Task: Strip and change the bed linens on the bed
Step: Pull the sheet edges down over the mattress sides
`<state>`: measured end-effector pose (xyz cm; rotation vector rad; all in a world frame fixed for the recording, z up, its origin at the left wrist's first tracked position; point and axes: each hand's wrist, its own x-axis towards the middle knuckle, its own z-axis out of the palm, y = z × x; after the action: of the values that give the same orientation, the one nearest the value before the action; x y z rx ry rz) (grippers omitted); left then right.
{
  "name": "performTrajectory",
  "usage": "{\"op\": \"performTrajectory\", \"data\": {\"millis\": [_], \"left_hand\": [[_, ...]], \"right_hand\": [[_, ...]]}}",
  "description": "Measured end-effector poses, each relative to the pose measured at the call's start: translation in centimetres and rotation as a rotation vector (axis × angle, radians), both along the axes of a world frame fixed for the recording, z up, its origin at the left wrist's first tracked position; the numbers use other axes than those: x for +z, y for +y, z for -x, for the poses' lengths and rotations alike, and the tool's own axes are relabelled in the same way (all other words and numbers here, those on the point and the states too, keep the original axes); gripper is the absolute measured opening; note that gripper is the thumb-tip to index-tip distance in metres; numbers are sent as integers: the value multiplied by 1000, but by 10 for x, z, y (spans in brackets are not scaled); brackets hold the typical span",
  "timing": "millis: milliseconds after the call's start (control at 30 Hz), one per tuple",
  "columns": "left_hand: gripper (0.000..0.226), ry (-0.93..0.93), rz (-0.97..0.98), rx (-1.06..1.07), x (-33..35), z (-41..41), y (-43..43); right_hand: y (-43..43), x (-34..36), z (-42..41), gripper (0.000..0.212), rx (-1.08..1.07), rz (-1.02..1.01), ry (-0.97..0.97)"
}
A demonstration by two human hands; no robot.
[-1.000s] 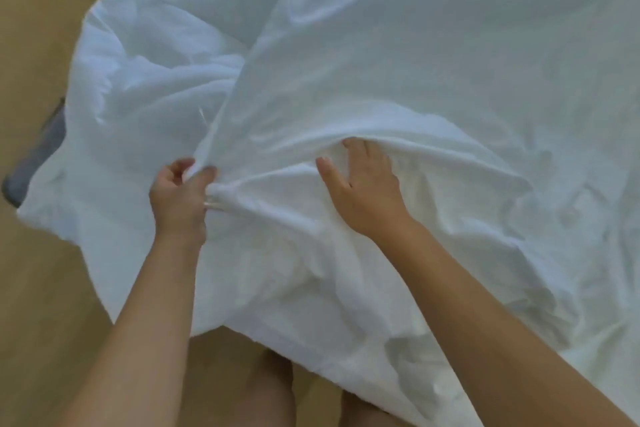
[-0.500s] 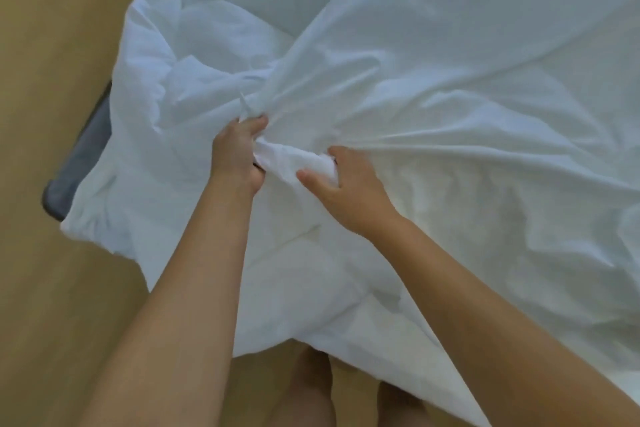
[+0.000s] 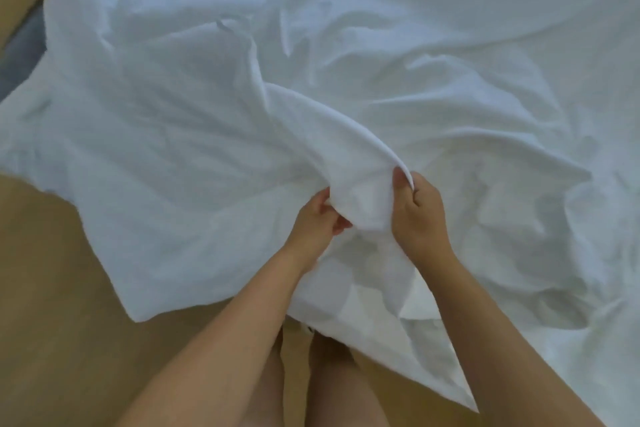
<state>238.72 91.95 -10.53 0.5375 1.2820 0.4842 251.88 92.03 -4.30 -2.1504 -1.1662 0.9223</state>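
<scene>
Hands are held close together on one raised fold of the white sheet [image 3: 180,135]: the left hand [image 3: 317,220] is curled around the bunch, and the right hand [image 3: 420,215] is clamped on it, thumb up. The sheet is spread rumpled over the bed [image 3: 17,42], with its near edge hung off the bed's side above the floor [image 3: 52,305]. Slack is best gathered hand over hand, so the cloth is drawn off evenly and kept from underfoot.

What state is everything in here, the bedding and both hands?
white sheet: crumpled, one fold lifted near its edge.
left hand: grips the lifted fold.
right hand: grips the same fold, thumb on top.
dark grey object: partly covered by the sheet.
</scene>
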Motion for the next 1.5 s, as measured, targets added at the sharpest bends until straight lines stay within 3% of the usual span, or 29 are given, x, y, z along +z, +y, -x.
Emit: {"op": "performTrajectory", "data": {"millis": [133,267,400,533,700,833,900,1000,1133,1200,1267,1333,1433,1500], "left_hand": [[33,133,-323,-204,1,-40,16],[42,161,-453,-346,9,-78,20],[46,341,-588,-507,4,-78,6],[41,425,-462,-308,8,-77,-6],[31,278,-316,68,31,-88,2],[22,175,-284,185,47,-99,9],[21,114,-233,270,56,-107,12],[22,-36,-223,349,80,-109,11],[21,-295,-364,301,114,-80,1],[22,-298,-278,426,114,-70,-1],[22,-132,-100,532,93,-73,-1],[29,-34,37,530,78,-84,-6],[36,-41,58,365,57,-96,-18],[42,-7,-25,124,50,-102,-26]], "right_hand": [[5,18,-55,39,-254,-120,-104],[0,20,-96,40,-58,-97,-353],[2,19,-118,40,-9,-131,-403],[19,28,-129,27,109,-240,-522],[-22,23,-83,57,565,-512,-668],[-51,-9,-97,88,714,13,-694],[-41,-18,-120,91,708,122,-675],[-22,-4,-135,74,703,27,-642],[-17,22,-157,42,709,-507,-552],[-19,29,-162,51,745,-411,-437],[-23,29,-163,59,842,-118,-339],[-24,21,-162,44,959,71,-400],[-21,13,-163,12,1015,143,-603],[-24,9,-169,12,934,103,-613]]}}
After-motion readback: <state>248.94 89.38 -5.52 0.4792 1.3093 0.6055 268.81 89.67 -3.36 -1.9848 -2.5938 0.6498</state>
